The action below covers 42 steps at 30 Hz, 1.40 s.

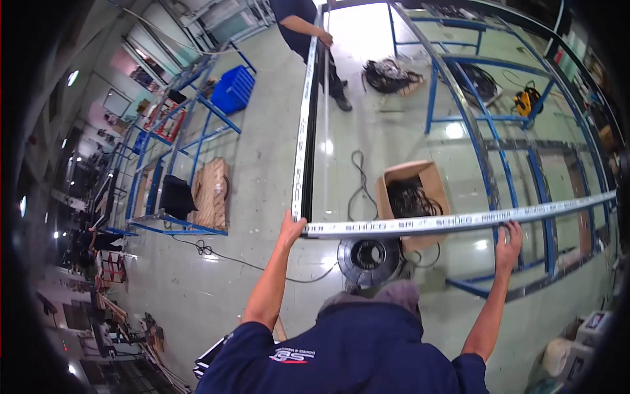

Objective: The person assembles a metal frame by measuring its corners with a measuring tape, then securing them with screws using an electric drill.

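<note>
Navy cloth covers the chest and shoulders of the person [367, 351] at the near edge, both bare arms reaching forward. The left hand [291, 230] is closed round the near left corner of a large frame [420, 225], its fingers bent in against the profile. The right hand [508, 244] is well along the near bar; its fingers are part curled, their tips on the bar's near edge, a lighter hold than the left's. The frame is at about waist height before the body, faced with white lettered film on its near and left bars. The step in hand reads as holding and steadying it.

Below the near bar, on the floor [262, 154], stand a black reel [348, 261] and, just beyond, an open cardboard box [434, 180] of dark coiled strips [415, 197]. To the right, the frame passes over a blue metal stand [428, 105]; whether it bears there, I cannot tell. A blue crate [234, 90] is off to the left. Farthest, a co-worker [298, 41] has a hand [326, 39] on the left bar.

With a frame this long, any shift would call for a firmer right-hand grip, level bars, and pace matched with the co-worker, clear of reel and box.
</note>
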{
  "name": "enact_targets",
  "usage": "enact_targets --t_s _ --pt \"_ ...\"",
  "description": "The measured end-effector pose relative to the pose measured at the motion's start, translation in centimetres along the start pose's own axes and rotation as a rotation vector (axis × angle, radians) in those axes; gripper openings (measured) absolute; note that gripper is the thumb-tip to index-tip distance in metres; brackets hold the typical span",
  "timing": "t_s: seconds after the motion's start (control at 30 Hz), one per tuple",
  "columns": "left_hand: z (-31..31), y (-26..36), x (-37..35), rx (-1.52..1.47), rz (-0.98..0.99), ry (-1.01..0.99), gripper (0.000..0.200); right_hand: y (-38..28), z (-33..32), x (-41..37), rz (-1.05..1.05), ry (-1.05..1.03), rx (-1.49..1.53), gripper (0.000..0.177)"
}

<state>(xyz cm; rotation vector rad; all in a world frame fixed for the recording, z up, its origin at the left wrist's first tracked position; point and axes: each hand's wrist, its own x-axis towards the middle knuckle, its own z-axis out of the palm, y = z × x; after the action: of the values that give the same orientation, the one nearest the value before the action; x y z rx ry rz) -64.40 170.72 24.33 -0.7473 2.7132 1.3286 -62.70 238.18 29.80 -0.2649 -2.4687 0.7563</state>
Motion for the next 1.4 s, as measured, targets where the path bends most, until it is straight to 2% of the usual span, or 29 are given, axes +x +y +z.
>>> enact_targets --t_s 0.03,0.1,0.17,0.3,0.37,0.4,0.43,0.47,0.5,0.57,0.6,0.63,0.67,0.8,0.9,1.23,1.3,1.33,1.4 --pt "-0.2 1.0 -0.5 0.023 -0.040 0.013 0.060 1.5 1.1 1.0 -0.014 -0.048 0.057 0.020" --pt "1.2 0.3 -0.1 0.445 0.018 0.261 0.088 2.3 2.1 2.5 -0.105 -0.049 0.027 0.015" --pt "1.3 6.9 -3.0 0.532 0.151 0.380 0.090 3.5 2.2 3.8 -0.089 -0.026 0.036 0.012" --pt "2.8 5.6 -2.1 0.563 0.188 0.253 0.088 6.4 1.8 7.4 0.080 -0.096 -0.046 0.011" --pt "2.9 6.6 -2.7 0.586 0.140 0.192 0.085 8.6 1.2 8.8 0.048 0.007 -0.201 0.013" --pt "2.6 6.4 -2.2 0.481 0.163 0.224 0.081 10.1 0.8 9.7 0.041 0.035 -0.263 0.014" --pt "2.9 6.4 -2.3 0.504 0.195 0.358 0.080 11.4 0.3 10.8 0.032 0.069 -0.325 0.015" --pt "2.8 8.2 -3.0 0.526 0.228 0.493 0.079 12.2 -0.3 11.7 0.111 0.012 -0.335 0.016" --pt "2.8 9.4 -3.7 0.550 0.261 0.629 0.078 13.5 -0.2 12.2 0.063 -0.003 -0.344 0.016" --pt "3.0 9.2 -4.3 0.586 0.195 0.431 0.075 15.9 0.3 13.0 -0.038 -0.033 -0.359 0.017" --pt "3.2 8.4 -4.4 0.557 0.164 0.341 0.074 16.6 1.5 12.8 -0.154 0.067 -0.423 0.016" --pt "3.4 7.6 -4.4 0.528 0.136 0.250 0.073 17.5 2.1 12.8 -0.152 0.062 -0.409 0.015" --pt "3.5 7.5 -4.6 0.435 0.109 0.263 0.071 17.6 2.4 12.7 -0.145 0.058 -0.396 0.015" --pt "5.7 5.1 -4.8 0.545 0.180 0.440 0.070 18.1 2.8 12.6 -0.137 0.097 -0.326 0.012" --pt "6.5 5.4 -4.8 0.652 0.120 0.470 0.072 18.3 3.0 12.7 -0.150 0.116 -0.289 0.013" --pt "6.9 5.4 -4.4 0.696 0.150 0.538 0.068 18.3 2.6 13.0 -0.124 0.096 -0.290 0.016" --pt "6.8 5.9 -4.4 0.671 0.135 0.554 0.062 18.5 2.7 12.8 -0.130 0.074 -0.288 0.017" --pt "6.5 5.9 -4.5 0.619 0.150 0.578 0.058 17.7 2.3 13.0 -0.061 -0.001 -0.341 0.019" --pt "5.7 4.8 -3.9 0.241 0.163 0.651 0.048 17.8 2.1 13.0 -0.086 -0.067 -0.383 0.021"
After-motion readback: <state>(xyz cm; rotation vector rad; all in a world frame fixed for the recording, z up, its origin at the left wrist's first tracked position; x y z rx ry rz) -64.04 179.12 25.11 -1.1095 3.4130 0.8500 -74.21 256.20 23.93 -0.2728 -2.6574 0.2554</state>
